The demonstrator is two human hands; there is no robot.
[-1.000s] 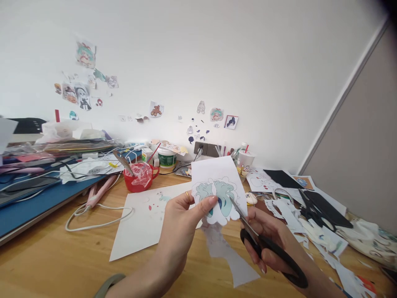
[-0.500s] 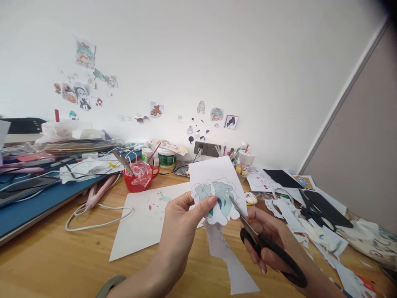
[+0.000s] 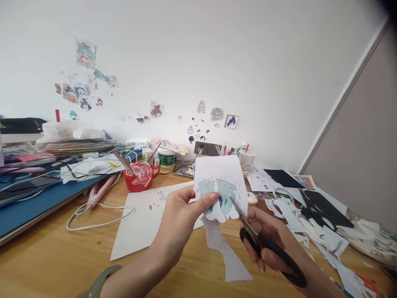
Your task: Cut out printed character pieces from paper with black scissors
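1. The left hand [image 3: 181, 215] is closed in a pinch on the printed paper [image 3: 221, 188]: the thumb is pressed on the front of the teal drawing and the other fingers are folded behind the sheet. A ring is worn on one finger.
2. The right hand [image 3: 268, 240] is wrapped through the black handles of the scissors [image 3: 266, 244], with the blades set into the paper's lower right edge, just beside the left thumb.
3. Compared with a second ago, the paper is held slightly higher and turned a little more upright, and the hanging offcut strip [image 3: 228, 254] below the left fingers is swung to a new angle; the cut around the outline is judged to be advancing, with the strip not yet freed.
4. Counted in hand: one sheet, one pair of scissors, one trailing strip.
5. Further out on the wooden table [image 3: 62, 260], one large white sheet [image 3: 139, 223] lies beyond the left hand, one red cup [image 3: 138, 178] stands behind it, and a heap of paper scraps [image 3: 310, 227], too many to count, lies past the right hand.
6. Small pictures are stuck on the wall [image 3: 217, 62]; their number cannot be told exactly.
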